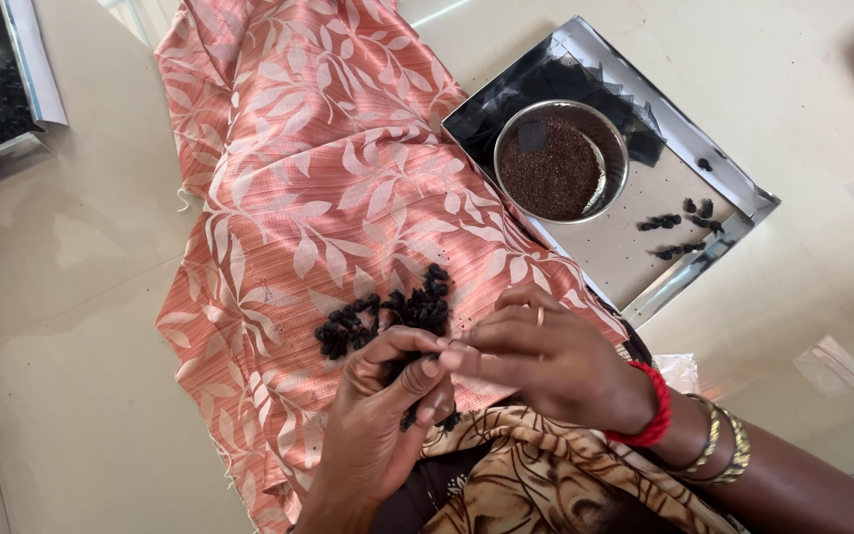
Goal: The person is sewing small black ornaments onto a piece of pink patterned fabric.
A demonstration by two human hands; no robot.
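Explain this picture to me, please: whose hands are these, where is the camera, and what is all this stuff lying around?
There is no machine here. The camera is worn on a person's head and looks down, so you see that person's own two hands. The left hand and the right hand meet over a salmon-pink cloth with a pale leaf pattern, pinching a small dark piece between the fingertips; what it is exactly is too small to tell. Just beyond them a heap of small black pieces lies on the cloth. The right wrist wears a red band and gold bangles. Further back sits a shiny metal tray holding a round steel bowl of dark brown grains and a few more black pieces. Everything rests on a pale floor.
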